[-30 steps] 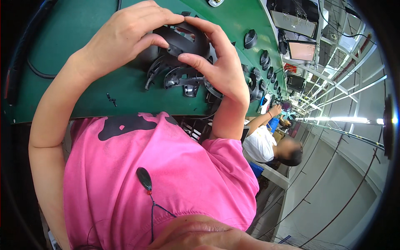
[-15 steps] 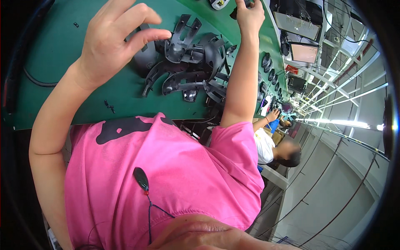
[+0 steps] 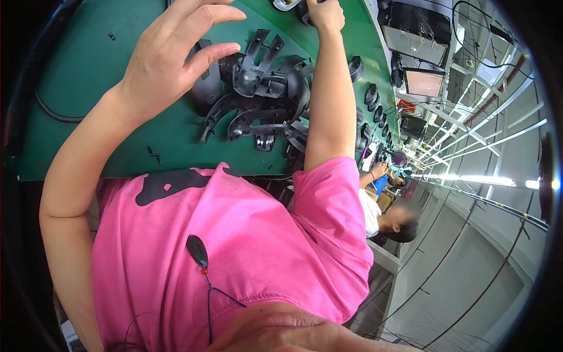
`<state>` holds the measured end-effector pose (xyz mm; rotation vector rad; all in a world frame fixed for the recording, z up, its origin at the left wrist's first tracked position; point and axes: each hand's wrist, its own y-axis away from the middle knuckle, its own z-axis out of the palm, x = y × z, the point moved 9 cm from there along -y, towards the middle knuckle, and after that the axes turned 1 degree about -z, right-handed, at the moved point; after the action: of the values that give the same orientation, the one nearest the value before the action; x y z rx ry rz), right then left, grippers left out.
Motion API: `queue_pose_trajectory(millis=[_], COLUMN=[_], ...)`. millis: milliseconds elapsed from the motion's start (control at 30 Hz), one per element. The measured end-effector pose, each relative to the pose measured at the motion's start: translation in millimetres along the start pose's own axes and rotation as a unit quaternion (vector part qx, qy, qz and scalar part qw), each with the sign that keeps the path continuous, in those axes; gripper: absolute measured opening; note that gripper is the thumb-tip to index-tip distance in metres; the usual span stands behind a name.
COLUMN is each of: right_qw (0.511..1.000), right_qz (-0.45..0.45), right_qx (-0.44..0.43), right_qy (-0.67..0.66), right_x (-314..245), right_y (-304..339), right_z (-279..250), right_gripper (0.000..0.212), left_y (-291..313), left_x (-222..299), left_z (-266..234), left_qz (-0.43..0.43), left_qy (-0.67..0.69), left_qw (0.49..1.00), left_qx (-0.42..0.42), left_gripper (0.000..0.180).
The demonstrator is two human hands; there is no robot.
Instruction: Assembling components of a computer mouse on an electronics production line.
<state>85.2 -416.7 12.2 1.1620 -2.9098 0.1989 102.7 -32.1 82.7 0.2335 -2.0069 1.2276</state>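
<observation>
My left hand (image 3: 170, 61) hovers over the green bench with nothing in it. Its thumb and fingers are spread apart, just beside a pile of curved black plastic shells (image 3: 251, 76) that look like computer mouse covers. One smooth rounded shell (image 3: 206, 97) lies below the thumb. My right arm stretches far forward past the pile. At the top edge, my right hand (image 3: 327, 16) is closed on a black plastic piece (image 3: 304, 13), partly cut off by the frame. A white and yellow object (image 3: 285, 4) lies to its left.
Small black bits (image 3: 153, 154) lie near the bench's front edge, with a black cable (image 3: 56, 114) at left. A row of black mice (image 3: 372, 97) runs along the green strip to the right. Farther along sits a co-worker in a white shirt (image 3: 369, 212). Monitors (image 3: 424, 82) stand beyond the strip.
My right hand has moved left and slightly up along with the black piece. The white and yellow object and the nearest mice have shifted left too. My left hand has moved slightly right.
</observation>
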Motion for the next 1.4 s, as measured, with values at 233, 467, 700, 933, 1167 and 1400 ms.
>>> queue_pose_trajectory(millis=[233,467,700,933,1167,1400], right_qw=[0.885,0.788,0.812,0.854,0.868,0.888], right_qz=[-0.020,-0.143,-0.094,-0.052,-0.172,-0.339], right_qx=[-0.099,-0.200,-0.235,-0.210,-0.067,0.145], right_qy=[-0.454,-0.565,-0.525,-0.473,-0.461,-0.274], right_x=[-27,-148,-133,-126,-151,-166], right_y=[88,224,221,222,237,272], right_z=[-81,-131,-131,-139,-148,-176], right_gripper=[0.048,0.051,0.046,0.042,0.040,0.046], left_y=[12,30,36,37,40,50], left_x=[-23,-43,-33,-41,-37,-44], left_z=[11,41,46,48,46,63], left_qz=[-0.162,-0.328,-0.465,-0.407,-0.461,-0.492], left_qy=[0.192,0.453,0.539,0.535,0.526,0.674], left_qw=[0.968,0.829,0.702,0.739,0.714,0.544], left_qx=[0.000,-0.001,0.004,0.028,0.031,0.086], left_gripper=[0.049,0.066,0.053,0.051,0.050,0.034])
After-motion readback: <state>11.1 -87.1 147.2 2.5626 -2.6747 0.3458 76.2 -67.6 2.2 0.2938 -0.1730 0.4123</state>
